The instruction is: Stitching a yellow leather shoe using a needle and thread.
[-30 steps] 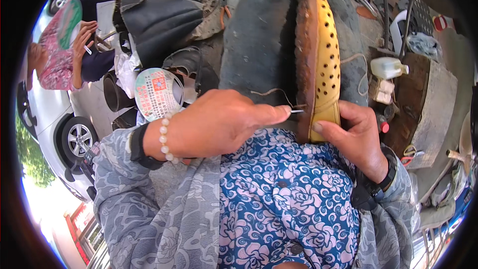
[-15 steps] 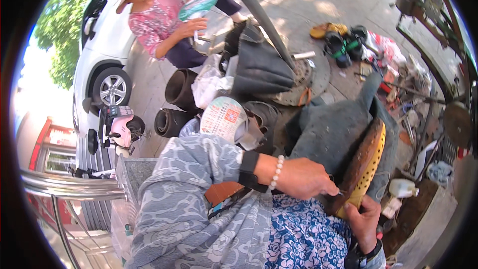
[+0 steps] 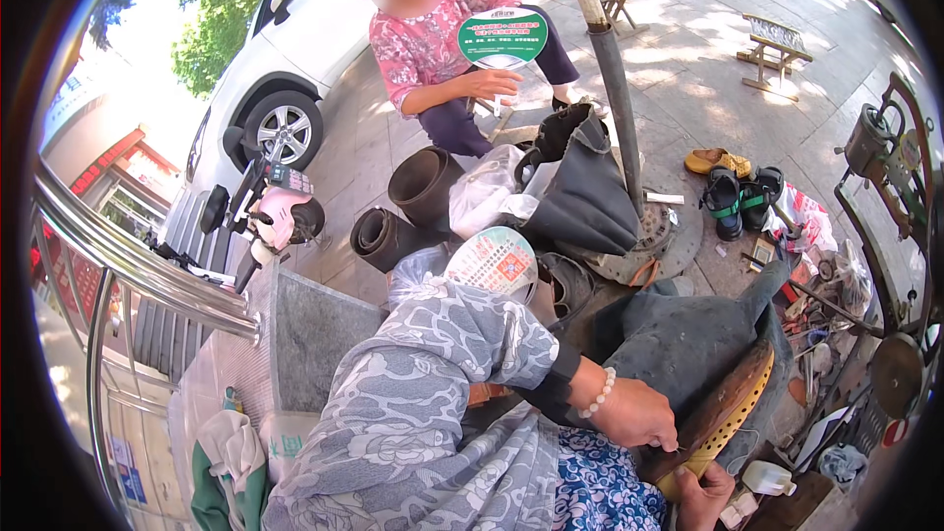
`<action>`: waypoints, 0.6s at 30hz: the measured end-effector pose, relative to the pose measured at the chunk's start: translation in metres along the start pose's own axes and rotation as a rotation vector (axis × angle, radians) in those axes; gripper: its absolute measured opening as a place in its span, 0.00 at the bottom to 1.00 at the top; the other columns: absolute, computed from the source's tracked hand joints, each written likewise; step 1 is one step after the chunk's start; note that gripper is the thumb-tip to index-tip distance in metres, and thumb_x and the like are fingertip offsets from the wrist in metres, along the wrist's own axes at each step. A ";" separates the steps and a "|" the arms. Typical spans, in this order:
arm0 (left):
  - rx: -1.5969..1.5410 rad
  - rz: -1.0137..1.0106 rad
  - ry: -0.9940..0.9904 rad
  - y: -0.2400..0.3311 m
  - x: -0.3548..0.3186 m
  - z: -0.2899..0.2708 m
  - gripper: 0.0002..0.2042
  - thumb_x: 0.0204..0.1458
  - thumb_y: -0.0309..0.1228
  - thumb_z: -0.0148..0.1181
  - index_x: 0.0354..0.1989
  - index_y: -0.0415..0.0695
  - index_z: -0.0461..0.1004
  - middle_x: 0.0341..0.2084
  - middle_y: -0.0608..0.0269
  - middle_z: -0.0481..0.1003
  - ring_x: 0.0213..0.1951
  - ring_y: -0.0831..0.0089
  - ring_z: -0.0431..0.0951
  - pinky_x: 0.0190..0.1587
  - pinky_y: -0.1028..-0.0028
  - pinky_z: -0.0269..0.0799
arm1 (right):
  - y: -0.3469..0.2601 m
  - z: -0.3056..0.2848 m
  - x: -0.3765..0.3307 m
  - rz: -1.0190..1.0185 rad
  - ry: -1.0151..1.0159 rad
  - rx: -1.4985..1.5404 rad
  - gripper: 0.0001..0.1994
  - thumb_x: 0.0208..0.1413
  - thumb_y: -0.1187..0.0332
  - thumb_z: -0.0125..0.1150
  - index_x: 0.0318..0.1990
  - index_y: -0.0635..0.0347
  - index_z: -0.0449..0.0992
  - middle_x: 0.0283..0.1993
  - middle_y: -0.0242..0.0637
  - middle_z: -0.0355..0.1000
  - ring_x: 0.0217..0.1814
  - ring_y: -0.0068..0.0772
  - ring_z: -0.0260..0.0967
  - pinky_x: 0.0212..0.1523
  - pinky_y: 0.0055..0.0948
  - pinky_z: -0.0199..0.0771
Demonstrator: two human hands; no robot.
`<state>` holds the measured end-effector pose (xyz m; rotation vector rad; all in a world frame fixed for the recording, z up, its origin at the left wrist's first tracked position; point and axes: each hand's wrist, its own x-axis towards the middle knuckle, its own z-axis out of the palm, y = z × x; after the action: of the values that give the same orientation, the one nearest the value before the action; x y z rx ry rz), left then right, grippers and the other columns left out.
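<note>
A yellow shoe [image 3: 736,420] with punched holes lies tilted across my lap, its brown sole [image 3: 710,401] turned toward me. My left hand [image 3: 639,415], with a beaded bracelet, is closed at the sole's near edge, pinching a thin needle-like tool [image 3: 671,448]. Most of that tool is hidden by the fingers. At the shoe's near end my right hand [image 3: 704,494] grips the yellow upper, thumb on top, other fingers partly hidden. Pale thread loops beside the shoe. Beneath and beyond it lies a dark work cloth [image 3: 659,344].
A seated person holds a green fan [image 3: 501,36]. Rubber rolls [image 3: 425,187], a black bag [image 3: 582,182] and a pole [image 3: 615,98] stand ahead. Sandals [image 3: 739,199], another yellow shoe [image 3: 716,160] and a hand-cranked machine [image 3: 890,206] are at right; a metal railing [image 3: 147,261] is at left.
The view has swung, so the scene sits lower and farther right. Both hands stay at the shoe, the left pinching at the sole's edge. The seated person's fan now faces me.
</note>
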<state>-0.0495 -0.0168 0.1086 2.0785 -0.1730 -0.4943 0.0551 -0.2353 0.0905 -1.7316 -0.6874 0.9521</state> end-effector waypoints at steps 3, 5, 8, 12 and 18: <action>0.053 -0.033 -0.033 0.004 0.001 -0.003 0.14 0.49 0.26 0.48 0.43 0.48 0.77 0.30 0.56 0.78 0.37 0.55 0.77 0.37 0.60 0.73 | 0.001 0.000 0.001 -0.003 0.016 0.030 0.04 0.50 0.76 0.58 0.26 0.66 0.71 0.24 0.26 0.65 0.27 0.17 0.58 0.27 0.21 0.62; 0.079 -0.049 -0.055 0.008 -0.002 -0.008 0.15 0.49 0.26 0.48 0.43 0.48 0.77 0.31 0.55 0.78 0.37 0.54 0.77 0.37 0.60 0.73 | 0.003 0.001 0.001 0.040 0.019 0.054 0.04 0.51 0.75 0.58 0.27 0.66 0.71 0.24 0.25 0.65 0.27 0.17 0.58 0.27 0.21 0.62; 0.075 -0.076 -0.075 0.011 -0.007 -0.013 0.15 0.48 0.26 0.48 0.43 0.47 0.76 0.31 0.54 0.78 0.37 0.53 0.77 0.37 0.59 0.73 | 0.014 0.006 0.000 0.079 0.022 0.085 0.05 0.52 0.75 0.58 0.28 0.65 0.71 0.25 0.24 0.65 0.27 0.16 0.57 0.27 0.20 0.61; 0.038 -0.031 -0.022 0.009 -0.007 -0.006 0.13 0.48 0.26 0.49 0.42 0.46 0.75 0.30 0.52 0.77 0.36 0.50 0.76 0.33 0.57 0.72 | 0.017 0.004 -0.001 0.045 -0.015 0.079 0.06 0.54 0.74 0.58 0.28 0.64 0.69 0.25 0.23 0.63 0.27 0.16 0.56 0.27 0.19 0.59; 0.099 -0.064 -0.037 0.015 0.001 -0.004 0.13 0.47 0.25 0.49 0.40 0.45 0.77 0.31 0.53 0.78 0.37 0.52 0.77 0.34 0.59 0.72 | 0.005 0.002 -0.003 -0.039 -0.031 -0.038 0.08 0.53 0.75 0.57 0.25 0.62 0.65 0.23 0.24 0.60 0.26 0.17 0.52 0.24 0.20 0.57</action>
<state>-0.0462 -0.0220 0.1231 2.1782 -0.1558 -0.5739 0.0522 -0.2384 0.0859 -1.7342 -0.7611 0.9464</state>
